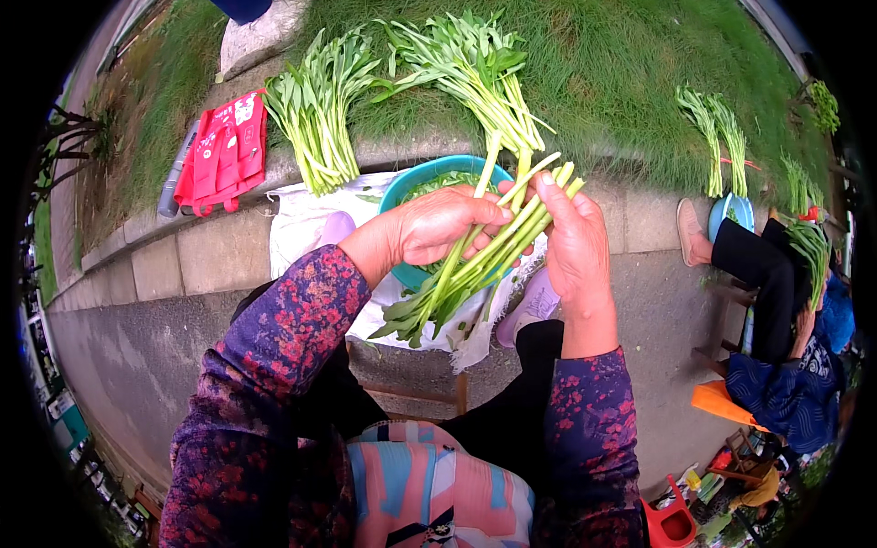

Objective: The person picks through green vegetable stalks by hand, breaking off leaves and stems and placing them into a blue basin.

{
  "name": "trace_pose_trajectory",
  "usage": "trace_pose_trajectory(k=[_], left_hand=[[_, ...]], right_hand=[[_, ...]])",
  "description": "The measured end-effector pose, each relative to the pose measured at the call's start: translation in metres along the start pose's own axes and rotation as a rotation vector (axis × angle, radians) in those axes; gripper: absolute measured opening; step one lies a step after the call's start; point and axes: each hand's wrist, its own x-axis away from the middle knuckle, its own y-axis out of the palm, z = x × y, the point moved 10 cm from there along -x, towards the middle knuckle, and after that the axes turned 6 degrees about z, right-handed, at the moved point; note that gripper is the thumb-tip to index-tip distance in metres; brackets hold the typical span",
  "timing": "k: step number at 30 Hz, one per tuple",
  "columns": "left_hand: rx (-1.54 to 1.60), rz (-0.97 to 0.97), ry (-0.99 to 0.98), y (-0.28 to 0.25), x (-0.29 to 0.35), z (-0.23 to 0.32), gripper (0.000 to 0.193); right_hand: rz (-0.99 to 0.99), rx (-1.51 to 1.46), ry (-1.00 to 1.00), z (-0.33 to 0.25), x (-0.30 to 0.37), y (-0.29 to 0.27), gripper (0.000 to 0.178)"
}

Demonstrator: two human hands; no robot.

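Above a turquoise basin, my two hands hold a bunch of leafy green stalks. Its cut ends point up to the right, and its leaves hang down to the left. My right hand is closed round the stalks near their cut ends, thumb on top. Curled fingers of my left hand pinch stalks farther left. Picked green leaves lie in the basin, partly hidden by my hands. Beyond it, two piles of long-stemmed greens, a left pile and a right pile, rest at the grass edge.
A white cloth lies under the basin, between my purple shoes. Left of the piles is a red bag on the stone kerb. At right sits another person with greens and a blue basin. A red stool stands lower right.
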Motion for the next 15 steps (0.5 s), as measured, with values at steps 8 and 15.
trace_pose_trajectory(k=[8, 15], left_hand=[[-0.156, 0.017, -0.044, 0.006, 0.005, -0.001, 0.034], [-0.050, 0.039, -0.057, 0.006, 0.003, -0.007, 0.032]], right_hand=[[0.075, -0.003, 0.000, 0.002, 0.004, 0.005, 0.036], [0.108, -0.039, 0.064, 0.011, 0.002, 0.002, 0.036]])
